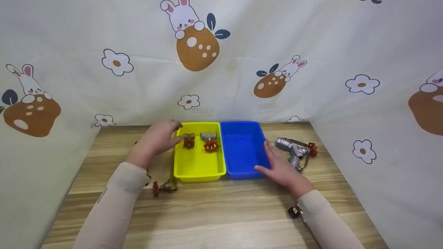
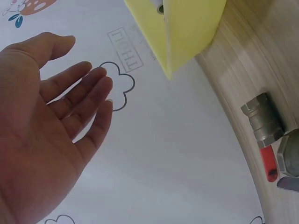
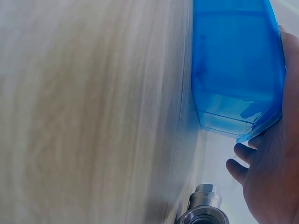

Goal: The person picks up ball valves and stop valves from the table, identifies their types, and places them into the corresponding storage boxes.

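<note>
Blue bin (image 1: 242,148), long axis fore-aft, is touched at right rim by right grip (image 1: 282,169), fingers straight; left grip (image 1: 157,138), relaxed, unloaded, is placed beside yellow bin (image 1: 199,166).

Work area surround: tabletop (image 1: 235,214) and printed backdrop (image 1: 235,24).
The tabletop has a light wood-grain finish, streaked mainly from side to side; the backdrop is pale and stands behind it and along its left and right sides. Printed motifs: a rabbit on a brown spotted fruit, at upper centre (image 1: 197,48), smaller to the right of centre (image 1: 271,84), at far left (image 1: 33,116) and at the right edge (cut off by the frame) (image 1: 429,112). Outlined white flowers (image 1: 117,62) with brown centres are spaced between them. Faint boxed lettering (image 1: 202,110) sits low on the back panel, beneath a small flower (image 1: 189,102).
</note>
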### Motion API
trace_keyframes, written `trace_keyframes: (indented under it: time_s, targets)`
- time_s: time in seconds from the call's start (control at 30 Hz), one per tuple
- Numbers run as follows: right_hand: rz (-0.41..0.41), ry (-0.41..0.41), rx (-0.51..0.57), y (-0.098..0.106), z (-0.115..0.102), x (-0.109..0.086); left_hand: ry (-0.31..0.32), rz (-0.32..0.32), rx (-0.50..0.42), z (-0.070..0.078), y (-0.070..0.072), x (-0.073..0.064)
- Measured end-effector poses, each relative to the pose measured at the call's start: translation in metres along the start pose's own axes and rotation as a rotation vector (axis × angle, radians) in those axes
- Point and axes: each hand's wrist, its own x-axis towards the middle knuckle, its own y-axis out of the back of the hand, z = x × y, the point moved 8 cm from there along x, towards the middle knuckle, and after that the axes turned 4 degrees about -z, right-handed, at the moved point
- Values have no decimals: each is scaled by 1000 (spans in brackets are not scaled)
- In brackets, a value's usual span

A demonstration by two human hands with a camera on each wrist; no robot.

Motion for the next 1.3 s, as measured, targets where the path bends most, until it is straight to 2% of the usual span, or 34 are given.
trace_keyframes:
  time_s: [0.33, 0.6, 0.8, 1.0, 1.13, 1.3]
  targets:
    - [-9, -3, 2, 1, 1, -1, 95, 47, -64, -14, 5, -38]
    - [19, 6, -2, 2, 1, 0, 134, 39, -52, -24, -7, -66]
    - [6, -9, -1, 1, 2, 0, 189, -48, -39, -27, -25, -80]
    - [16, -8, 11, 2, 1, 0, 207, -170, -151, -28, -43, -93]
    - [14, -9, 17, 2, 1, 0, 219, -204, -183, -29, -53, -98]
    - [12, -9, 8, 1, 1, 0, 189, -246, -214, -25, -65, -101]
